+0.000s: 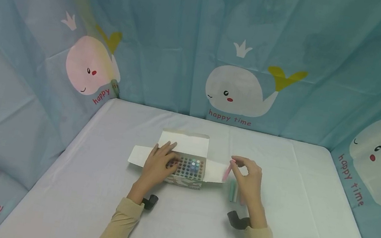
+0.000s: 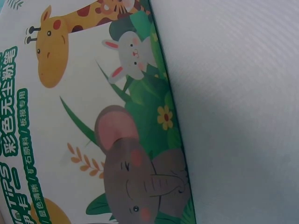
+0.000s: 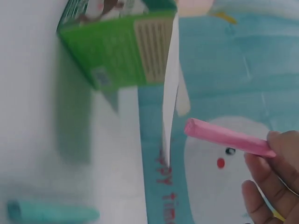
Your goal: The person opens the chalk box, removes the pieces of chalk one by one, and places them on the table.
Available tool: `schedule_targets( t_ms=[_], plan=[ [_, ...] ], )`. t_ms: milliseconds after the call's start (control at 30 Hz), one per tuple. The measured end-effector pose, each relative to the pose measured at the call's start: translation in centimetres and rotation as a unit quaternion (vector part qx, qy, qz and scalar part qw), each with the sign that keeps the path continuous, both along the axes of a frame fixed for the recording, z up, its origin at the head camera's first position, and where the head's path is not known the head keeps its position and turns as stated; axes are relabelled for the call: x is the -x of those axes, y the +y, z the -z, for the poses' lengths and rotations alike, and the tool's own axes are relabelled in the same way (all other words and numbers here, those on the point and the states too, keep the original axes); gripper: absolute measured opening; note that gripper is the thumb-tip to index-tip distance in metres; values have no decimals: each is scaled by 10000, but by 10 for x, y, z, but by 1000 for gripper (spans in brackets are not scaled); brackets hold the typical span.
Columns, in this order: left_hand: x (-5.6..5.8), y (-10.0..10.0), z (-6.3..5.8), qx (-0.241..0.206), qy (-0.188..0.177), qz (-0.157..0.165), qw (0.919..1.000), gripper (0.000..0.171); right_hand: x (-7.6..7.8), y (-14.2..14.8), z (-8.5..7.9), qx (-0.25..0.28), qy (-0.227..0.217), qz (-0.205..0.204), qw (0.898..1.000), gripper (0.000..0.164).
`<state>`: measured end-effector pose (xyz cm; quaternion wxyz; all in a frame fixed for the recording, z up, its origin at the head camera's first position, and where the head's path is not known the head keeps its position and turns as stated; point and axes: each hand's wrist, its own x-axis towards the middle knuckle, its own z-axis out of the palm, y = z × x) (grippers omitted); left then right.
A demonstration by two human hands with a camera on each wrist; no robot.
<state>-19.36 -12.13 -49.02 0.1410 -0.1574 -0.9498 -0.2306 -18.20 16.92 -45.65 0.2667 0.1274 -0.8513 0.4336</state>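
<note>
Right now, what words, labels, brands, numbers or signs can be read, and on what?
"happy time": curtain, repeated.
"彩色无尘粉笔": box.
"显色清晰 / 矿石原料 / 板报专用": same face.
"TiPS": same face, partly cut off.
Box's green side: print too blurred to read.

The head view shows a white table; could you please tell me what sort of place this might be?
Perhaps a curtained-off recording booth, though I cannot be sure: a blue whale-print curtain hangs behind and on both sides of the white table, and a dark device sits at each wrist.
</note>
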Motion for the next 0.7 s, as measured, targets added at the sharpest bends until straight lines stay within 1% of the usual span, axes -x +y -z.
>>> schedule_targets(
  t_ms=[100, 133, 167, 233, 300, 367, 400, 467, 533, 600, 700],
  plan=[
    [0, 0, 0, 22, 7, -10, 10000, 12, 1, 13, 6, -65, -41, 66, 9999, 18],
    [0, 0, 0, 31, 7, -9, 10000, 12, 4, 19, 12, -66, -86, 85, 9999, 19],
    [0, 0, 0, 44, -2, -16, 10000, 12, 9, 26, 22, -116, -65, 147, 9998, 19],
    [-1, 0, -1, 51, -25, -32, 10000, 12, 21, 43, 49, -297, -89, 318, 9990, 19],
    [-1, 0, -1, 65, -41, -44, 10000, 12, 33, 59, 72, -405, -241, 365, 9982, 21],
    [-1, 0, -1, 74, -60, -59, 9999, 12, 39, 73, 88, -559, -434, 333, 9969, 22],
    [-1, 0, -1, 80, -71, -67, 9999, 12, 36, 75, 83, -582, -665, 268, 9957, 23],
    [-1, 0, -1, 77, -84, -64, 9999, 12, 25, 73, 64, -622, -1124, 130, 9916, 25],
    [-1, 0, -1, 83, -93, -67, 9999, 12, 12, 70, 43, -790, -1608, 57, 9838, 27],
    [-1, 0, -1, 83, -86, -58, 9999, 12, -1, 65, 24, -989, -2094, 94, 9728, 27],
    [0, 0, -1, 80, -79, -52, 9999, 12, -7, 66, 17, -1301, -2584, 84, 9572, 23]
  ],
)
